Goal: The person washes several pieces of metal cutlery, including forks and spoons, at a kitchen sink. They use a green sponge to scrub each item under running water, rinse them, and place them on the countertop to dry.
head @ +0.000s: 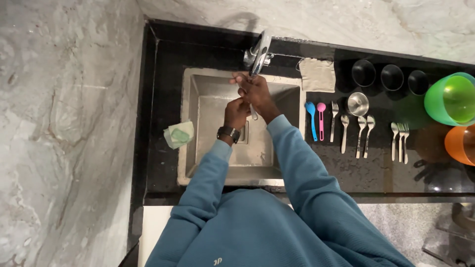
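Both hands are held over the sink [213,99], just under the spout of the tap [261,53]. The right hand [255,90] is curled shut around a slim metal utensil [253,114], whose handle end pokes out below the fist; which kind of utensil it is cannot be told. The left hand [236,111], with a dark watch [228,133] on its wrist, is closed too and pressed against the right one at the utensil, its fingers bent inward, though what it grips, if anything, is hidden. The sink is a square steel basin sunk in a black worktop [346,173] that glistens with wet patches. On the left rim of the sink lies a green sponge [179,134] on a pale cloth. To the right of the basin, a grey cloth [317,74] lies at the far edge, and beside it three dark cups [391,76] stand in a row. Nearer, laid side by side, are a blue spoon [311,118], a pink spoon [321,118], a fork [334,118], a small steel cup [357,103], more steel spoons [361,134] and forks [401,139]. At the far right stand a green bowl [452,99] and an orange bowl [460,143]. Both arms wear blue sleeves [297,163].
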